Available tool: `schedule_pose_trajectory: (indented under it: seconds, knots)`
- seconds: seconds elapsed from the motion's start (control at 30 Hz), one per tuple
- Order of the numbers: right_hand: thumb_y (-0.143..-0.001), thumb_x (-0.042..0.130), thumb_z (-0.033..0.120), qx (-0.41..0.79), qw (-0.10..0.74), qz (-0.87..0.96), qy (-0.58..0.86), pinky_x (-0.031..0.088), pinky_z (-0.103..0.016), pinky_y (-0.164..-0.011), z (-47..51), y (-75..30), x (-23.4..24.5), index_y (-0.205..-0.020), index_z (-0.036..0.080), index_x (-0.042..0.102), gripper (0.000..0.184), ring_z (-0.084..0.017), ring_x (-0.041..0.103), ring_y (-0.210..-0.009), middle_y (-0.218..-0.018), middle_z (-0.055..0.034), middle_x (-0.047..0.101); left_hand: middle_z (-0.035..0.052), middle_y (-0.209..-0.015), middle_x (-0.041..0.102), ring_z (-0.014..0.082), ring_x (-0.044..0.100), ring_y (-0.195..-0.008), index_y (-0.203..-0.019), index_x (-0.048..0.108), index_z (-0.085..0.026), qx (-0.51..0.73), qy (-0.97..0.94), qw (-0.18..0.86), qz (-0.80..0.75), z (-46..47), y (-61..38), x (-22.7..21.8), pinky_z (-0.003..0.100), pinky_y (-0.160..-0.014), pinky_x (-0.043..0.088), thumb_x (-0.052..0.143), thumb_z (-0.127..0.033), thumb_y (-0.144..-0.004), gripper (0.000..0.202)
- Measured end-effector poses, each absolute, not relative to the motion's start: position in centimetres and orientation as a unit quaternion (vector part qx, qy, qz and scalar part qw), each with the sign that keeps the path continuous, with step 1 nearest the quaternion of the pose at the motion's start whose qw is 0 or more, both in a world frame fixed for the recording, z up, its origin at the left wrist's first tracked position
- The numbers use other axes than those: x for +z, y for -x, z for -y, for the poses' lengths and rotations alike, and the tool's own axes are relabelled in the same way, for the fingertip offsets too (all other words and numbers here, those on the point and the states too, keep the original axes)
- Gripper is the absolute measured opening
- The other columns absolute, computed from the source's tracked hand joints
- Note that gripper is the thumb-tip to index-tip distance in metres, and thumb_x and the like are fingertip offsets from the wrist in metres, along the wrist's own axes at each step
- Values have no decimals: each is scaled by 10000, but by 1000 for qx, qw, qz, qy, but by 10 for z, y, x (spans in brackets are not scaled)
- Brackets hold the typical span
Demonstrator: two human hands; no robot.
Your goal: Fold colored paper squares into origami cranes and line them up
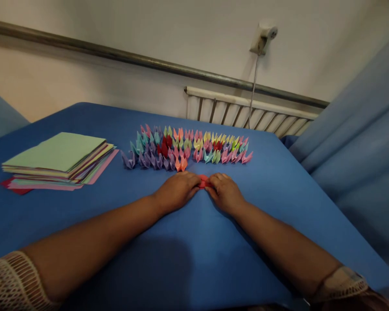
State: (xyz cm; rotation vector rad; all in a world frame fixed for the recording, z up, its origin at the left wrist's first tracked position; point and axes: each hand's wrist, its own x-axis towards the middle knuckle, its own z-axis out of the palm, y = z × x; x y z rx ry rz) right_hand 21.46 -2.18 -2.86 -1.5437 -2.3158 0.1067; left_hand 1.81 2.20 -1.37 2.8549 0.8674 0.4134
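Note:
A small folded piece of red paper (203, 181) lies low over the blue tabletop, between my two hands. My left hand (179, 190) pinches its left side, thumb and fingers closed on it. On the other side my right hand (226, 192) grips the paper's right end in the same way. Fingers cover both ends, so the fold's full shape is hidden. Just beyond my hands stand rows of folded paper cranes (158, 162) in purple, pink, red, green, yellow and blue. An orange crane (181, 164) is the one closest to my left hand.
To the left sits a stack of coloured paper sheets (58, 151), pale green on top. The blue table (262, 224) reaches a wall with a metal rail (132, 58), a radiator (246, 108) and a plugged-in socket (262, 41). A blue curtain (353, 129) hangs along the right.

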Motion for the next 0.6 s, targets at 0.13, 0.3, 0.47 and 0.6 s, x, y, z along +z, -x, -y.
schedule_pose_trajectory:
  seconds: [0.13,0.3,0.47,0.6]
  knots:
    - [-933,520,263,80,226,809,537,417,-310,-825,15,-214,-37,-901,174,620,138,-180,544,-872,-886,-55,613,58,-1035,665,192,594,-982,-957,636,-182,198,-919,156,-302,-26,-16,-20,335,-905,446,527,-242,-909,133]
    - [-911,544,245,110,260,789,546,410,-295,-763,9,-216,-45,-792,193,579,134,-172,542,-803,-816,-31,593,49,-974,664,177,600,-920,-825,623,-177,215,-894,201,-339,-34,-18,-24,310,-869,457,531,-178,-873,104]
    - [-911,526,226,91,238,789,559,399,-305,-778,12,-214,-42,-817,191,574,111,-185,537,-829,-849,-44,598,47,-919,649,178,588,-879,-801,598,-170,209,-891,187,-357,-33,-19,-24,313,-845,452,536,-157,-857,85]
    - [-925,514,256,70,224,797,557,390,-325,-791,20,-211,-36,-891,180,585,110,-197,537,-854,-888,-55,612,40,-892,638,175,580,-854,-811,593,-176,209,-892,181,-358,-32,-17,-24,314,-824,451,528,-171,-867,86]
